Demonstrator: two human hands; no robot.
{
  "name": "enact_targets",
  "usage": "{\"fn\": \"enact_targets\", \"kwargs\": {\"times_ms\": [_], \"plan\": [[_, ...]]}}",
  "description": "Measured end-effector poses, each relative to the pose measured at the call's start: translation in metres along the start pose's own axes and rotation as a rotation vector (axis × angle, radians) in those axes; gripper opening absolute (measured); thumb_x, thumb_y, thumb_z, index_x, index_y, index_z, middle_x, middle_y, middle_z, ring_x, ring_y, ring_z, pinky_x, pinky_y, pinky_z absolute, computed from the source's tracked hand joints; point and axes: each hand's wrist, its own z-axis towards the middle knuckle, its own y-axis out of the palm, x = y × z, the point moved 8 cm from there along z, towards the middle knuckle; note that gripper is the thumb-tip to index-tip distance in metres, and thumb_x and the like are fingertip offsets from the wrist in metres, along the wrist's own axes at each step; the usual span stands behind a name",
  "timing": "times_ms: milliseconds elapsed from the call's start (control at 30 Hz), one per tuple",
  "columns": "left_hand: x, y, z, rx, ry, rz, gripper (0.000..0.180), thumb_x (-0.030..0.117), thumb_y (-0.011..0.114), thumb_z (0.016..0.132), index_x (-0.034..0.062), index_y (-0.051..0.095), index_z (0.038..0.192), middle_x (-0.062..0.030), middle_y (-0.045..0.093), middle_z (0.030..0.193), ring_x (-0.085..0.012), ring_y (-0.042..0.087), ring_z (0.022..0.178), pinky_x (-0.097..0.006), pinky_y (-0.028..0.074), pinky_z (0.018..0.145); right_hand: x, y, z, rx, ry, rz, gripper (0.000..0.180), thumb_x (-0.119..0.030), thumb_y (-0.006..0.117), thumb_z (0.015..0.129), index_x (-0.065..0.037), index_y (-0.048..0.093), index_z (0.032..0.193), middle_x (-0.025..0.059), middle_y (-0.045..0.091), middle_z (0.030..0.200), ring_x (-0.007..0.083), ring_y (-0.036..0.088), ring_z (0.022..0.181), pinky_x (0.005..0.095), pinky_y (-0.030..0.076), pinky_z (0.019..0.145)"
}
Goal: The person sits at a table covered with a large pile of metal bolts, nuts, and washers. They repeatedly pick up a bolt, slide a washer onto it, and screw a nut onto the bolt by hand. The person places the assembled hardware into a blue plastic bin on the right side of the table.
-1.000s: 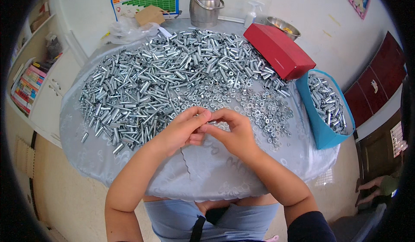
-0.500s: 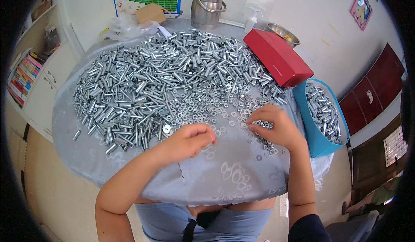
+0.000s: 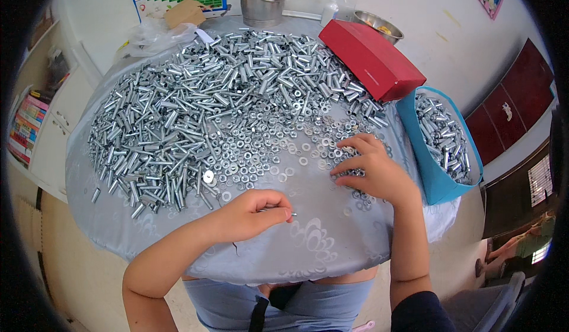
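My left hand (image 3: 261, 211) is closed in front of the heap, near the front of the table. It grips a slim silver bolt (image 3: 294, 214), whose end sticks out past the thumb; most of the bolt is hidden by the fingers. My right hand (image 3: 373, 169) hovers over or touches a small pile of metal nuts (image 3: 363, 198), its fingers curved and apart. Left of it lie scattered washers and nuts (image 3: 249, 160). Behind both hands spreads a big heap of silver sleeves and bolts (image 3: 195, 101).
A grey patterned cloth (image 3: 261, 261) covers the table. To the right stands a blue fabric bin (image 3: 441, 192) full of metal parts, with a red box (image 3: 376, 62) behind it. At the back are a steel pot (image 3: 262, 6), a spray bottle (image 3: 329, 9), a metal bowl (image 3: 391, 32) and a plastic bag (image 3: 157, 38).
The view has shifted, so the table sits higher in the picture. My left hand has turned, and a bolt end now shows from it. My right hand's fingers have spread over the nuts.
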Motion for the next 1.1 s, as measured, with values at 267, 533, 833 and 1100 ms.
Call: {"fn": "enact_targets", "kwargs": {"times_ms": [267,533,833,1100], "plan": [[-0.004,-0.001,-0.002,-0.024,-0.042,-0.05,0.021,0.021,0.05,0.089,0.0026,0.058,0.094,0.002,0.059,0.082,-0.0009,0.042,0.06,-0.017,0.034,0.051,-0.005,0.0,0.0,0.006,-0.037,-0.009,0.014,-0.016,0.071,0.064,-0.01,0.069,0.077,0.0064,0.056,0.104,0.0276,0.044,0.106,0.0386,0.035,0.091],[-0.004,0.004,-0.001,-0.024,-0.071,-0.1,0.02,0.022,0.049,0.089,0.0034,0.058,0.092,0.0059,0.049,0.066,-0.0008,0.035,0.051,-0.018,0.028,0.044,-0.01,0.001,0.001,0.032,-0.076,-0.067,0.01,-0.01,0.067,0.07,-0.005,0.065,0.078,0.0034,0.057,0.102,0.0269,0.043,0.108,0.0372,0.034,0.092],[0.001,0.007,0.0,0.0,-0.008,-0.253,0.018,0.018,0.047,0.09,0.0024,0.056,0.092,0.0078,0.035,0.056,-0.0013,0.027,0.046,-0.02,0.021,0.042,-0.056,0.008,0.005,-0.009,-0.196,0.632,0.008,-0.005,0.06,0.079,0.0,0.059,0.085,0.0091,0.059,0.084,0.0223,0.056,0.076,0.0296,0.045,0.065],[0.005,0.008,-0.002,0.013,0.025,-0.269,0.016,0.016,0.048,0.089,0.0022,0.057,0.091,0.0079,0.035,0.056,-0.001,0.027,0.046,-0.02,0.021,0.042,-0.055,0.017,0.006,-0.024,-0.116,0.81,0.007,-0.009,0.059,0.083,-0.003,0.061,0.085,0.0051,0.058,0.074,0.0132,0.053,0.063,0.0253,0.039,0.051]]}}
